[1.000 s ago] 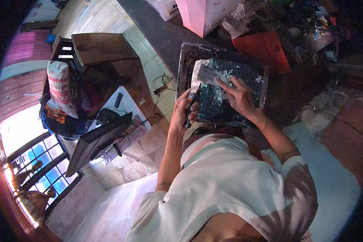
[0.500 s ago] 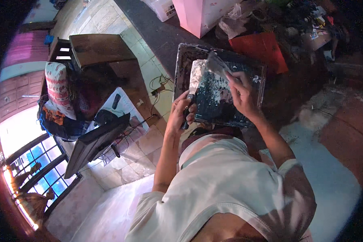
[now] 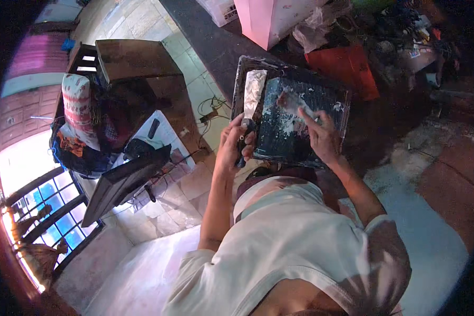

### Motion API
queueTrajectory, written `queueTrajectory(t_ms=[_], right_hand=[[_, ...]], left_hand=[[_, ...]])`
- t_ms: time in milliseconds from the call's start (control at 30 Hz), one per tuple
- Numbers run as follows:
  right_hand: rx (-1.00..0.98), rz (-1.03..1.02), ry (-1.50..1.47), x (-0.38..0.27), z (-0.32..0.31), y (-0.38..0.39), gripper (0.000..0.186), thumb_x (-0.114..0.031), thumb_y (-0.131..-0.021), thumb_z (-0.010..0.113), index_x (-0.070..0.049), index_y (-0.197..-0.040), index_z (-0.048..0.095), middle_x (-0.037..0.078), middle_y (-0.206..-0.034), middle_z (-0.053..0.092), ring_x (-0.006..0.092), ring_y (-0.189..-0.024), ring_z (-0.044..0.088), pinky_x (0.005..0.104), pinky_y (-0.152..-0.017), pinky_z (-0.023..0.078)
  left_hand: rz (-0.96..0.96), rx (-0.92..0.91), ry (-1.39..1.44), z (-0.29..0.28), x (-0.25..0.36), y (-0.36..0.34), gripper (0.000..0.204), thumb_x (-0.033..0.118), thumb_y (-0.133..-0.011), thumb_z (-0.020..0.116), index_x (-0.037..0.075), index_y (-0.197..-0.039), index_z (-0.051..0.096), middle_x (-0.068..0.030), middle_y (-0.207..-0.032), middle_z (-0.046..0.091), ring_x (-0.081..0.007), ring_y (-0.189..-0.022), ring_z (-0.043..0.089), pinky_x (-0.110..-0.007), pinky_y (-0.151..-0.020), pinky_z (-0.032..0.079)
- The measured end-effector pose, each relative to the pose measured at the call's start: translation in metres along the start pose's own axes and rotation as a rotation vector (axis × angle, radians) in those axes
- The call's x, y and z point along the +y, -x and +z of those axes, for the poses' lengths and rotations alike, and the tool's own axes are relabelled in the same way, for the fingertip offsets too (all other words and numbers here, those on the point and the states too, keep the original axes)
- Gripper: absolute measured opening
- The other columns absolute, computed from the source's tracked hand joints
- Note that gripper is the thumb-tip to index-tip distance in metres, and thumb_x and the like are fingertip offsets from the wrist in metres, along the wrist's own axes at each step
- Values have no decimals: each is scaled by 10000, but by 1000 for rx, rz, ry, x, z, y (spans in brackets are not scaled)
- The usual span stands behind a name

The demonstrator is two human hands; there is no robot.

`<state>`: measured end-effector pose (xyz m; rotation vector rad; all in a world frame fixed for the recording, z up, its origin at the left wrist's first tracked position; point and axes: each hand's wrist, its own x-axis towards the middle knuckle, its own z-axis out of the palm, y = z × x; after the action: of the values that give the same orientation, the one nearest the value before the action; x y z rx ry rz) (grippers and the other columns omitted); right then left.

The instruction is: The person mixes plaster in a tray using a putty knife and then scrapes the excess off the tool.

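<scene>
My left hand (image 3: 235, 142) is closed round the dark handle of a putty knife (image 3: 254, 90), its blade pointing away from me and coated in whitish paste. In my right hand (image 3: 324, 138) is a second scraper (image 3: 292, 101), with a wide, stained blade that looks slightly blurred. That blade is over the dark surface of a black, tray-like panel (image 3: 274, 142), and I cannot tell if it touches. White smears and flecks mark the panel's middle, and its raised rim is crusted with paste. Both hands are above the panel's near half.
A red sheet (image 3: 347, 71) and a pink-and-white box (image 3: 258, 21) lie beyond the panel. Clutter (image 3: 405, 42) fills the far right. To the left are a wooden desk (image 3: 137, 60), a flat monitor (image 3: 126, 181), a patterned cushion (image 3: 78, 102) and loose cables (image 3: 209, 113) on the tiles.
The right hand's scraper has swung down and away from the left-hand knife, onto or just over the panel's middle. My left hand keeps its grip. The whole view has shifted slightly.
</scene>
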<state>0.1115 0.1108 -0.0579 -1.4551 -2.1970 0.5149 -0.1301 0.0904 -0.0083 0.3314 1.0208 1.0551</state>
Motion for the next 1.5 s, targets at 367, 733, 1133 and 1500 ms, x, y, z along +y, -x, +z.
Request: queueTrajectory(t_ms=[367, 733, 1133, 1500], right_hand=[[20, -227, -69, -14, 2, -40, 488, -54, -766, 569, -168, -1240, 547, 131, -918, 538, 305, -857, 548, 384, -720, 476], [-163, 147, -645, 13, -9, 1, 224, -78, -913, 474, 16, -1093, 569, 72, -780, 567, 170, -657, 556, 319, -597, 476], [-164, 213, -998, -15, 8, -31, 238, -129, -937, 466, -45, -1141, 554, 33, -798, 562, 84, -576, 502, 206, -468, 390], [39, -114, -252, -9, 35, 0, 459, 41, -790, 582, -124, -1218, 570, 120, -871, 519, 238, -708, 558, 307, -604, 471]], left_hand=[[-153, -176, 170, -12, -10, 1, 406, 211, -892, 459, 65, -1268, 420, 12, -621, 413, -48, -397, 359, -178, -313, 309], [-118, 80, 46, -18, 6, 3, 469, 177, -864, 460, 56, -1310, 381, 6, -598, 428, -53, -372, 351, -184, -314, 314], [-163, -58, 67, -15, -20, 9, 420, 163, -872, 434, 52, -1277, 444, 11, -618, 436, -45, -396, 367, -176, -336, 320], [-147, -51, 193, -24, -26, 3, 414, 211, -891, 453, 73, -1278, 406, 11, -625, 426, -51, -396, 373, -177, -324, 317]])
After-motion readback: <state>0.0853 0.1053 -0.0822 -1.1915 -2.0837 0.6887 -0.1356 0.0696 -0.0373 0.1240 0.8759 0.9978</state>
